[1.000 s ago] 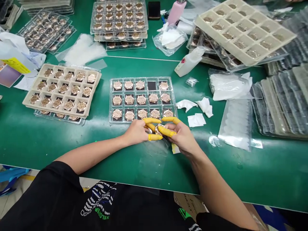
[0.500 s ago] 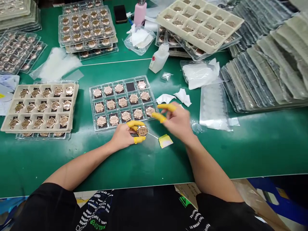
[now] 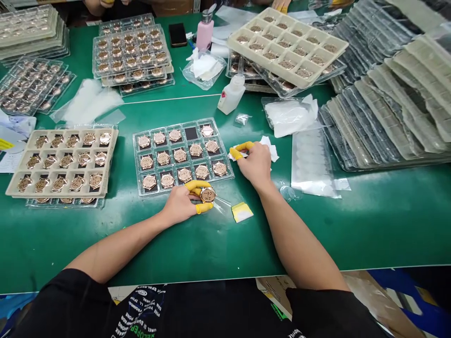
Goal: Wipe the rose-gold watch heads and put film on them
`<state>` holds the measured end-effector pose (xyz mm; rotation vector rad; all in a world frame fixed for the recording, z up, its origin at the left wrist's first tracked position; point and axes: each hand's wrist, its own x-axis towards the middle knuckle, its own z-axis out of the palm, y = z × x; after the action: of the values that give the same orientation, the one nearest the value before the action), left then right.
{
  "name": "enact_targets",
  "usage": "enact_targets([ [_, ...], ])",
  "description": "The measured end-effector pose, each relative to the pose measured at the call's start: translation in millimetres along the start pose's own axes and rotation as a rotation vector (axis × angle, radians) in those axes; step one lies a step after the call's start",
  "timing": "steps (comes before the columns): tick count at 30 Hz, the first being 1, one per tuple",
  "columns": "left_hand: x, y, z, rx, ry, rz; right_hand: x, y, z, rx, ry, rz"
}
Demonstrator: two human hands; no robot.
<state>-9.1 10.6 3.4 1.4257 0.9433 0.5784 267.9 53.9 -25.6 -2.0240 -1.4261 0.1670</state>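
Note:
My left hand (image 3: 179, 204), with yellow finger cots, pinches a gold watch case (image 3: 207, 195) between thumb and fingers; its engraved back faces up. Just behind it lies a clear tray (image 3: 136, 164) of similar watch cases, with one pocket (image 3: 190, 134) in the back row showing only its black pad. Right of that tray, my right hand (image 3: 258, 163) has its cotted thumb and finger closed on a crumpled white tissue (image 3: 232, 155). Another tissue (image 3: 273, 149) is partly hidden behind this hand. A small yellow and white pad (image 3: 242, 212) rests between my forearms.
A beige tray of watch cases (image 3: 10, 190) sits left on another tray. Behind are a white bottle (image 3: 230, 96), a pink bottle (image 3: 205, 34), a phone (image 3: 177, 35) and stacked trays (image 3: 232, 44). Empty trays (image 3: 384, 112) pile up right. Other people's hands show at the far edge.
My right hand has moved farther from me onto the tissue, and its finger and thumb have come together. The left hand keeps the watch case in place. The view has shifted slightly.

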Motion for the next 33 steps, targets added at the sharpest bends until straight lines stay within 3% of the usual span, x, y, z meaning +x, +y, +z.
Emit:
enact_targets([
  [3, -0.3, 0.6, 0.2, -0.02, -0.008, 0.002, 0.1, 3.8, -11.4, 0.179, -0.006, 0.018],
  [12, -0.3, -0.3, -0.6, -0.008, -0.013, 0.008, -4.5, 8.8, -48.8, 0.823, -0.215, 0.376],
  [15, -0.7, 0.7, -0.6, -0.005, -0.012, 0.004, -2.6, 7.7, -53.3, 0.983, -0.24, 0.398],
  [18, -0.3, 1.8, 0.1, -0.016, -0.007, -0.001, -0.6, 5.3, -60.8, 0.996, -0.193, 0.376],
  [24, 0.2, 2.0, 1.6, -0.062, 0.045, -0.042, -31.3, -30.5, -73.4, 0.955, -0.089, 0.179],
  [29, -0.3, 0.8, 2.5, -0.107, 0.05, -0.032, -80.9, -68.8, -56.8, 0.745, -0.264, -0.223],
  [33, 0.1, -2.3, 2.9, -0.117, 0.042, -0.038, -90.8, -69.2, -42.1, 0.509, -0.281, -0.542],
])
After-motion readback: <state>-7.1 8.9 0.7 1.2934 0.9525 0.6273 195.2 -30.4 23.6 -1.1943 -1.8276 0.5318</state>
